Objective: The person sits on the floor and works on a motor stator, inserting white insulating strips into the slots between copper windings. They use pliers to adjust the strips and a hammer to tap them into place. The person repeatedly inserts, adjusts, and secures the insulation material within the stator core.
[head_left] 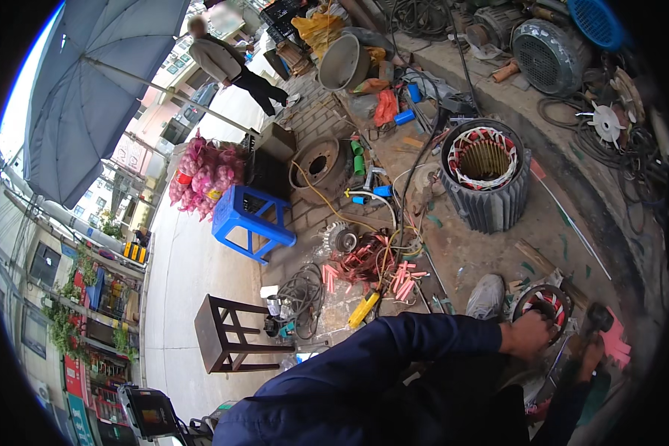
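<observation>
At the lower right, my left hand [529, 334] is curled against the near edge of a small motor stator [560, 297], a round housing with red and white wrapped windings inside. What its bent fingers pinch is hidden. My right hand [592, 358] is closed below a dark tool with a rounded head [599, 318], which stands just right of the stator. Pink notched sheet [615, 340] lies beyond that hand. A larger finned motor stator [487, 178] stands upright farther off, its copper-coloured slots and white-laced windings facing up.
Red wire and pink strips [364, 260] lie with a yellow-handled tool [364, 308] in the middle. A brown stool [234, 334] and blue stool [253, 219] stand left. Motors [546, 56] and cables line the upper right. A person [227, 59] stands far off near an umbrella [97, 82].
</observation>
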